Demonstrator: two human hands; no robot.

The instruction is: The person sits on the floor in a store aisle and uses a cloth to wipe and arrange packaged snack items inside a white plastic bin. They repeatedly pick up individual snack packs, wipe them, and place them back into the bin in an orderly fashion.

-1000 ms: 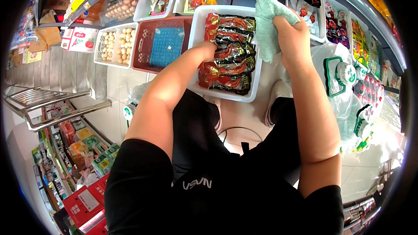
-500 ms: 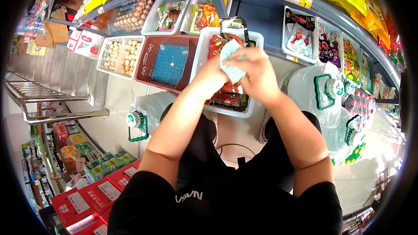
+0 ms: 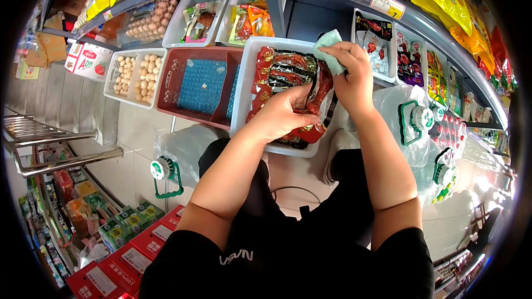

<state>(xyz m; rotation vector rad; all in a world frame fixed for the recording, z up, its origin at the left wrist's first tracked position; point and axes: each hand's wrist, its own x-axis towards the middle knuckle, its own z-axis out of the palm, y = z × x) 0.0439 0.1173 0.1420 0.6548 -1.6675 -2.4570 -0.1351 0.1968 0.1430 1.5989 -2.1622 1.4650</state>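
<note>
- Since the earlier frame, my right hand (image 3: 352, 75) moved the one green cloth (image 3: 330, 55) to the upper right corner of the white tray (image 3: 244, 99).
- My left hand (image 3: 282, 113) gripped one red packet (image 3: 321, 86) over that tray.
- Two water jugs (image 3: 413, 113) stood right.

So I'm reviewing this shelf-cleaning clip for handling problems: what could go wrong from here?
1. The left hand lifts a red vacuum-packed snack out of the white tray by a light grip; it could slip and drop to the floor.
2. The right hand holds the green cloth at the tray's far edge; wiping there might push the neighbouring packets out of order.
3. The tray seems to overhang the shelf front, so leaning on it may tip it.
</note>
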